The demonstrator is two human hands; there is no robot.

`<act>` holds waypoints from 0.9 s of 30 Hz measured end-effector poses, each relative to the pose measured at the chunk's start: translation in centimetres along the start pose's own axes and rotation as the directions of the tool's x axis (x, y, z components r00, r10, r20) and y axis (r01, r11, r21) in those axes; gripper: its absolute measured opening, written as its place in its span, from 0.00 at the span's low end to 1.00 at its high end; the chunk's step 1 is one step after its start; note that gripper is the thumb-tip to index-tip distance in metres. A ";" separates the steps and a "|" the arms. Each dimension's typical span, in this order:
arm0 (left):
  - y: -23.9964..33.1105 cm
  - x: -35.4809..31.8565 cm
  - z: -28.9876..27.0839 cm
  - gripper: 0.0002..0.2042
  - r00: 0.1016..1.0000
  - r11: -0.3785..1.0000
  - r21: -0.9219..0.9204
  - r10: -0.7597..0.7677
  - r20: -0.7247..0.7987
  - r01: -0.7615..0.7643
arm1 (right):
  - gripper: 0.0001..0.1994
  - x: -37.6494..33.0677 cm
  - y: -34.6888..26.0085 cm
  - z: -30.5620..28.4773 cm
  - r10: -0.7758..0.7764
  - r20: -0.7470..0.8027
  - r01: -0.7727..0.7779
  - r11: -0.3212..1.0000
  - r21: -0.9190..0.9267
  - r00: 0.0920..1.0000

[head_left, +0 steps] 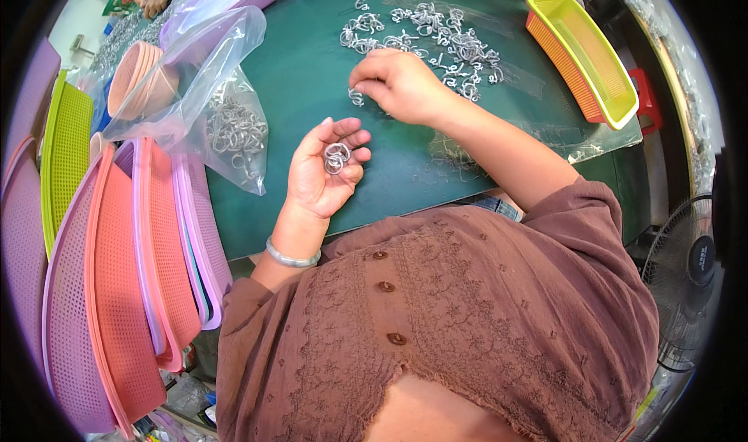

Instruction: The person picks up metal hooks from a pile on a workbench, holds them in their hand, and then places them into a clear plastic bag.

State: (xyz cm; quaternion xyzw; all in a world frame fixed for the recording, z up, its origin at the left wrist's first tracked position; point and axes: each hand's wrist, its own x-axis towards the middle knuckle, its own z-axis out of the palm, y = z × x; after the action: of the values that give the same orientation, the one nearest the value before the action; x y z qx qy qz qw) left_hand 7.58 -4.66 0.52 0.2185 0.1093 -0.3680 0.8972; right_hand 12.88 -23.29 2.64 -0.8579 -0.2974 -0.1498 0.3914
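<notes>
My left hand is palm up above the green table, its fingers curled around a small bunch of metal rings. My right hand reaches forward, fingertips pinching a single metal ring on the table. Just beyond it lies a loose scatter of metal rings. A clear plastic bag holding more rings lies to the left of my left hand.
Stacked pink, purple and green perforated trays stand at the left. A yellow and orange basket sits at the right of the table. A pink bowl is behind the bag. A fan stands at right. Another person's hand shows at far left.
</notes>
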 end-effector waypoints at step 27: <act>-1.1 0.2 1.9 0.07 0.994 0.980 0.194 0.061 -0.091 -0.042 | 0.06 -3.6 -0.1 -3.3 0.202 0.082 -0.204 0.979 0.020 0.976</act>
State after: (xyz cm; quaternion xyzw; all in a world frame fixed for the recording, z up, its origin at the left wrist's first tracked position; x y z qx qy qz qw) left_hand 6.97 -6.41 1.80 0.3242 0.1108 -0.3424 0.8749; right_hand 9.96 -27.19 3.09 -0.8834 -0.2258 -0.0705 0.4045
